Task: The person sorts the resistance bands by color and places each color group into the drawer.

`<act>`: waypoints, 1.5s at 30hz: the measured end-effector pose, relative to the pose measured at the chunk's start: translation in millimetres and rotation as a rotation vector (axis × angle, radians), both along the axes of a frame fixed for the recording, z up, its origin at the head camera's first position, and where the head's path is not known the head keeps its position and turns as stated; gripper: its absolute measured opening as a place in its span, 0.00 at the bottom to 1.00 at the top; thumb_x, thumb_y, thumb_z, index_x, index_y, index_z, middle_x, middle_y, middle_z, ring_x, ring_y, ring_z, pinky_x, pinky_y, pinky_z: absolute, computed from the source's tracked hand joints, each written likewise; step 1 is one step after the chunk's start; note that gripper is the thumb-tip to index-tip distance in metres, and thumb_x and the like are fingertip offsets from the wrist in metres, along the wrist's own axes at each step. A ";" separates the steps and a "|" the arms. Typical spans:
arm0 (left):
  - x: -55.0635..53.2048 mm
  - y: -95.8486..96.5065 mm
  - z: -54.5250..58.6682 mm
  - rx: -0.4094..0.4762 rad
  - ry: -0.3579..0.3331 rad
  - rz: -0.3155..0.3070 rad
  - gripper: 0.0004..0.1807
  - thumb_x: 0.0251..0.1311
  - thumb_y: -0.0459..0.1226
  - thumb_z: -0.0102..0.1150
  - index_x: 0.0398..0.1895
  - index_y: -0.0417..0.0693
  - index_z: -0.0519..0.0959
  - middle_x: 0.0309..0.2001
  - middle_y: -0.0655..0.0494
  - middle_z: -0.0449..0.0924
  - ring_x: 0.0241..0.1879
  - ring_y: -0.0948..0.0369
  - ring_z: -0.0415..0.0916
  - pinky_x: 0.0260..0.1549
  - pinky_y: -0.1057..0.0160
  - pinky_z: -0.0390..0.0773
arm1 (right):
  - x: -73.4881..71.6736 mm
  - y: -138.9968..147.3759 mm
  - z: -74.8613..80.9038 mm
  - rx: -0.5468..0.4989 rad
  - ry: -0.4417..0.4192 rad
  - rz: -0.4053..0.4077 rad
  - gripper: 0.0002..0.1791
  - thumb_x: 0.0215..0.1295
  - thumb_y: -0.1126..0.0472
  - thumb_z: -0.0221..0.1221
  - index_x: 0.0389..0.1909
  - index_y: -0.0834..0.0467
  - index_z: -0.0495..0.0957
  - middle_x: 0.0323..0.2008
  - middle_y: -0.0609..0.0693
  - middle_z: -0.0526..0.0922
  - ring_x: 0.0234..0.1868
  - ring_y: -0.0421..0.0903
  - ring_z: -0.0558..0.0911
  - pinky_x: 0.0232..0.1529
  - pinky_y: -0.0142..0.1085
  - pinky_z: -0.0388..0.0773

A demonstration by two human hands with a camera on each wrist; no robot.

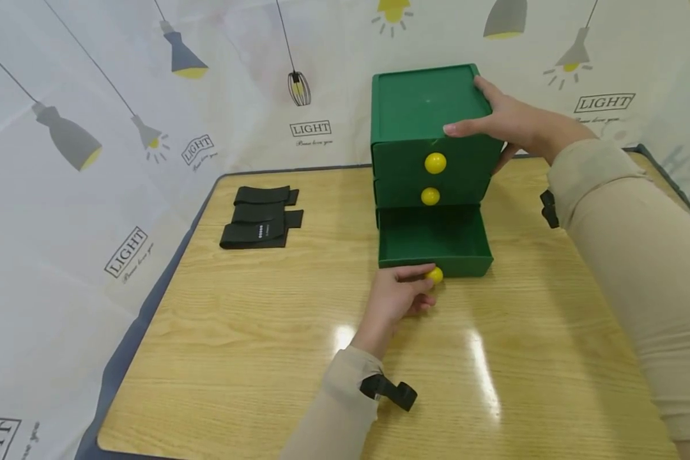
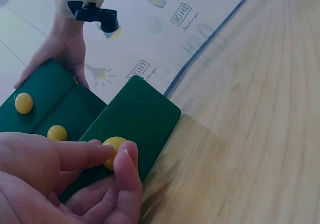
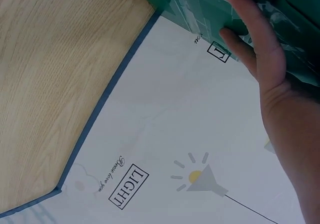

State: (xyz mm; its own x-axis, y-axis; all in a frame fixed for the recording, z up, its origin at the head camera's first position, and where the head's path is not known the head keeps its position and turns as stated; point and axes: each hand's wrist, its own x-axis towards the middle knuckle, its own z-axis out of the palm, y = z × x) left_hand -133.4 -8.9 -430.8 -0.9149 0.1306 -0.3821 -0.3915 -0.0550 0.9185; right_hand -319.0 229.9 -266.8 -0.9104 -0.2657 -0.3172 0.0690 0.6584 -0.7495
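A green drawer cabinet (image 1: 431,102) with round yellow knobs stands on the table. Its bottom drawer (image 1: 437,236) is pulled out, and no contents show inside. My left hand (image 1: 399,294) pinches that drawer's yellow knob (image 2: 114,149) between thumb and fingers, as the left wrist view shows up close. The two upper drawers, with a top knob (image 1: 435,163) and a middle knob (image 1: 430,196), are closed. My right hand (image 1: 514,121) rests spread on the cabinet's upper right, thumb on the top; in the right wrist view its straight fingers (image 3: 260,33) lie along the green side.
Black straps (image 1: 259,217) lie folded on the left part of the wooden table (image 1: 236,338). A white curtain printed with lamps (image 1: 253,57) hangs behind the table and along its left side. Black bands are worn on both wrists.
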 end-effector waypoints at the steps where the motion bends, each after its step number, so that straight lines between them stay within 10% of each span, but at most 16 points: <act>1: -0.4 0.0 0.2 -0.005 0.001 -0.002 0.13 0.69 0.30 0.68 0.52 0.53 0.92 0.44 0.50 0.91 0.23 0.63 0.83 0.25 0.70 0.83 | -0.1 0.1 0.3 0.001 0.000 0.000 0.68 0.68 0.29 0.62 0.78 0.27 0.09 0.87 0.53 0.22 0.81 0.73 0.58 0.48 0.59 0.89; 40: 14.6 -1.6 1.9 -0.074 0.048 -0.102 0.10 0.70 0.31 0.67 0.50 0.47 0.92 0.43 0.49 0.92 0.22 0.65 0.83 0.24 0.70 0.81 | 1.5 -1.0 0.4 0.017 -0.002 0.007 0.68 0.68 0.29 0.61 0.78 0.28 0.08 0.86 0.53 0.19 0.82 0.73 0.57 0.47 0.58 0.89; 45: 18.6 -8.8 9.0 -0.067 0.058 -0.193 0.12 0.71 0.32 0.66 0.54 0.48 0.90 0.50 0.51 0.92 0.23 0.63 0.87 0.25 0.69 0.83 | 2.5 -1.9 1.8 0.016 0.001 0.002 0.69 0.68 0.29 0.62 0.78 0.28 0.09 0.86 0.53 0.19 0.82 0.73 0.56 0.47 0.59 0.89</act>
State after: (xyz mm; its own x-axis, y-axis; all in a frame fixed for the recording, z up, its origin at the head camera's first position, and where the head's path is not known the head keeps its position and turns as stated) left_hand -114.8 -17.7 -421.8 -0.8961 0.2817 -0.3430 -0.3350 0.0779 0.9390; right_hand -316.6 228.0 -265.1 -0.9102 -0.2627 -0.3202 0.0665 0.6706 -0.7389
